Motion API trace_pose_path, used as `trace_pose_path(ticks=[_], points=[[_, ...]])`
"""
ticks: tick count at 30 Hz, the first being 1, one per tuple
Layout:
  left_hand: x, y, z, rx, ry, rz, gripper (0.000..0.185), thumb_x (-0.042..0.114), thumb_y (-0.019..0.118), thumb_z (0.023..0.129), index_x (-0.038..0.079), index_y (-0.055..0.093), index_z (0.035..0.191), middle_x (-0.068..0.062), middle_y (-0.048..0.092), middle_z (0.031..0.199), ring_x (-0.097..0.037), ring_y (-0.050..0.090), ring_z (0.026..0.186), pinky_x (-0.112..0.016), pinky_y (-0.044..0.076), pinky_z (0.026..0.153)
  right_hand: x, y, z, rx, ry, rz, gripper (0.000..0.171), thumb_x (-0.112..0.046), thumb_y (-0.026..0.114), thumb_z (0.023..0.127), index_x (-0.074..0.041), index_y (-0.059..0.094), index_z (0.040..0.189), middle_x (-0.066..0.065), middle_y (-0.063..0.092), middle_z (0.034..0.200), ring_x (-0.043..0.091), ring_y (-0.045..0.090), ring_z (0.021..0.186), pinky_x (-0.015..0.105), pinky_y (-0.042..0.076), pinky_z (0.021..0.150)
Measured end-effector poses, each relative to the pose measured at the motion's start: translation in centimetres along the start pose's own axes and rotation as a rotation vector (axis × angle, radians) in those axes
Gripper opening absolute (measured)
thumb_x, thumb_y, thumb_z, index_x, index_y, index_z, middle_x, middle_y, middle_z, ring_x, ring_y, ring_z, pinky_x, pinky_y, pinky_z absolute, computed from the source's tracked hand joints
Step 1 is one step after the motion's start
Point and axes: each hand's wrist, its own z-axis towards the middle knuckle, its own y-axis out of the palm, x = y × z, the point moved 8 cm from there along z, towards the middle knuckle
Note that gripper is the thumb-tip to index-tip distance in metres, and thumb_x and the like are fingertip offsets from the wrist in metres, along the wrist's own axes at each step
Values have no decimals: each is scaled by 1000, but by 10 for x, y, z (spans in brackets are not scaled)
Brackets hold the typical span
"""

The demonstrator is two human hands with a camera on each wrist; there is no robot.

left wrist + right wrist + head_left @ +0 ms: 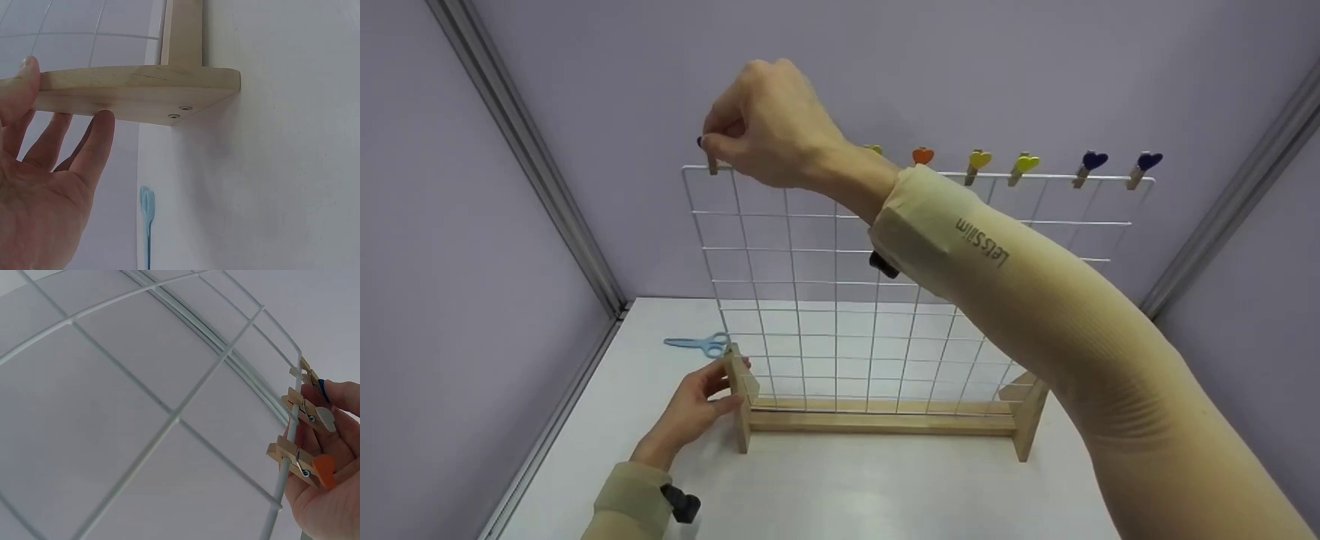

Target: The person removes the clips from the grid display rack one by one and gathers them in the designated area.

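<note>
White wire grid panel (840, 300) stands upright in a wooden base (877, 421) on the white table (885, 495), roughly centred; purple walls close in at 9, 12 and 3 o'clock, with open tabletop toward 6 o'clock in front of the base and a strip toward 9 o'clock where the blue scissors (699, 343) lie flat, just behind the left foot (739, 397). Right hand (765, 124) is raised to the panel's top-left corner, at about 11 o'clock in the head view, forearm in a beige sleeve (1035, 315) crossing diagonally in front of the grid; fingers curled, pinching a wooden clothespin (712, 161) with a dark blue heart that sits on the top wire. Right wrist view shows that clip (312, 379) at the fingertips, with a pale one (309, 413) and an orange one (304, 464) next along the same wire, just beside the palm. Further clips run along the top edge toward 2 o'clock: orange (922, 156), yellow (978, 161), yellow-green (1023, 165), two dark blue (1117, 166). Left hand (690, 409) is low at 7 o'clock, thumb over and fingers under the left foot (135, 93), a loose grasp with fingers nearly straight.
</note>
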Motion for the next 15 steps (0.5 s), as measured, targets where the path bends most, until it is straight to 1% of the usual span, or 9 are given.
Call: trace_pose_path(ticks=[3, 5, 7, 9, 12, 15], points=[[0, 1, 1, -10, 13, 8, 61, 1, 73, 106, 7, 55, 164, -24, 53, 172, -51, 53, 158, -54, 58, 124, 0, -4, -1, 24, 0, 20, 20, -14, 73, 106, -15, 93, 101, 0, 90, 97, 2, 78, 76, 15, 63, 77], [0, 1, 1, -13, 13, 11, 61, 2, 73, 106, 6, 55, 164, -24, 54, 171, -51, 54, 157, -54, 58, 124, 1, -7, -2, 35, -3, 26, 22, -14, 72, 106, -16, 93, 101, 0, 89, 95, 2, 75, 67, 15, 64, 75], [0, 0, 2, -14, 7, 13, 61, 2, 73, 106, 7, 55, 164, -24, 54, 171, -50, 54, 157, -53, 58, 124, 1, -11, -4, 48, -8, 38, 22, -13, 71, 106, -16, 93, 101, 1, 89, 94, 1, 74, 63, 15, 64, 74], [0, 0, 2, -11, -2, 11, 61, 1, 73, 106, 7, 55, 164, -24, 55, 170, -50, 54, 157, -54, 58, 124, 1, -15, -4, 63, -4, 52, 23, -13, 71, 106, -16, 93, 100, 0, 89, 93, 2, 73, 61, 16, 64, 74], [0, -1, 2, -4, -20, 5, 62, -1, 72, 105, 7, 55, 164, -23, 54, 171, -50, 54, 158, -55, 56, 125, 0, -24, -6, 98, -10, 79, 22, -12, 72, 105, -16, 93, 98, 0, 89, 93, 1, 74, 68, 17, 64, 75], [-1, -2, 3, 8, -37, 1, 62, -4, 72, 105, 7, 56, 164, -22, 54, 171, -50, 53, 158, -57, 55, 126, 0, -31, -8, 125, -7, 111, 22, -11, 73, 104, -16, 93, 97, 0, 88, 91, 4, 76, 72, 18, 64, 75]])
